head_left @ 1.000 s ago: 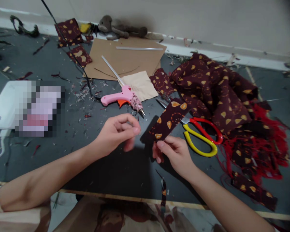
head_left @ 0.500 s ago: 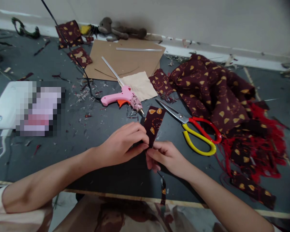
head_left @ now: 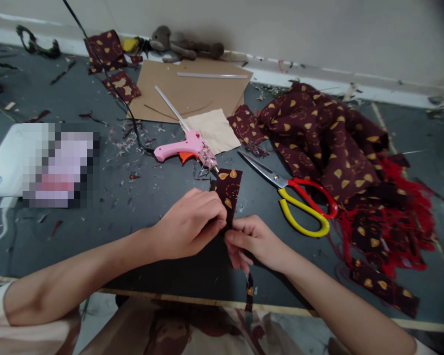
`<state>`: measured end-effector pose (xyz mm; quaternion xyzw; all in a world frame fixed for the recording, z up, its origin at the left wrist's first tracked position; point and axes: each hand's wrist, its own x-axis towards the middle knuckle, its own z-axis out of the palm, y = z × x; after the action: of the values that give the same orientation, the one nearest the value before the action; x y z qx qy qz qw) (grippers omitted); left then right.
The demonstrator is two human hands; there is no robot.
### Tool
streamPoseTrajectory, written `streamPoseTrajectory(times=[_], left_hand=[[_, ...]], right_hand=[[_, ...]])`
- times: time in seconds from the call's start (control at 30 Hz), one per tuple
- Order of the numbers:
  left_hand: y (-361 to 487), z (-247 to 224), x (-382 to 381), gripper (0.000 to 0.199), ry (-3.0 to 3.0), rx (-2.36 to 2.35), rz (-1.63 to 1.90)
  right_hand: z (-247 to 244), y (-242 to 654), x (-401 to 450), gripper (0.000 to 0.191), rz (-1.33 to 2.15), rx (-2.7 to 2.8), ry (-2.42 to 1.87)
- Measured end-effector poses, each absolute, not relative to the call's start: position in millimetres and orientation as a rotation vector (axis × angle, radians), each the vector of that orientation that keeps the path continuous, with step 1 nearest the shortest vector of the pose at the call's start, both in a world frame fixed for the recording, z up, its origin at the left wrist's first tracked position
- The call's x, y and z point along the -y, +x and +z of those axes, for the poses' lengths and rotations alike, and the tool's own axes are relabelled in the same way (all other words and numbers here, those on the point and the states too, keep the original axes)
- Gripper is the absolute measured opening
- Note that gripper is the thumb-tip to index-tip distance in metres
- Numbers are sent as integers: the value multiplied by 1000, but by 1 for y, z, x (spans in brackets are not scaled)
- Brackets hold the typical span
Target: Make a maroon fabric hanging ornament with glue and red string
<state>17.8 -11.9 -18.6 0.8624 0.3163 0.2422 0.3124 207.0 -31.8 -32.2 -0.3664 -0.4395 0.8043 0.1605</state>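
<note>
Between my two hands is a dark maroon fabric strip [head_left: 229, 190] printed with orange leaf or drop shapes. My left hand [head_left: 198, 217] pinches its lower left edge, thumb against curled fingers. My right hand [head_left: 253, 241] grips the same strip just below, its lower fingers loosely curled. A thin tail of the fabric [head_left: 249, 293] hangs from under my right hand past the table's front edge. The part between my fingertips is hidden. Just beyond the strip's top lies a pink glue gun [head_left: 188, 148], its nozzle close to the fabric.
Scissors [head_left: 292, 197] with red and yellow handles lie partly open at right. Behind them is a heap of patterned cloth [head_left: 318, 133] with red threads [head_left: 403, 222]. Cardboard [head_left: 159, 93] and a cream cloth piece [head_left: 214, 130] lie at the back. A white device [head_left: 7, 158] stands left.
The upper end of the fabric strip has swung slightly left and toward me. Both hands keep their hold, with my right hand's lower fingers shifted a little.
</note>
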Motion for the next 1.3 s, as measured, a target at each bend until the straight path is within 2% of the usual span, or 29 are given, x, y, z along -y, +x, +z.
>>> streamPoseTrajectory(times=[0.33,0.53,0.87,1.3], left_hand=[[21,-16,16,11,2119,-971,822],[18,-12,16,10,1963,-686,796],[20,-14,19,12,2043,-751,857],[19,-15,19,11,2134,-799,833]], right_hand=[[-31,209,29,35,2299,1214,-981],[-32,211,32,36,2429,1161,-848],[-31,203,32,27,2317,1123,-879],[-32,201,34,25,2348,1025,-863]])
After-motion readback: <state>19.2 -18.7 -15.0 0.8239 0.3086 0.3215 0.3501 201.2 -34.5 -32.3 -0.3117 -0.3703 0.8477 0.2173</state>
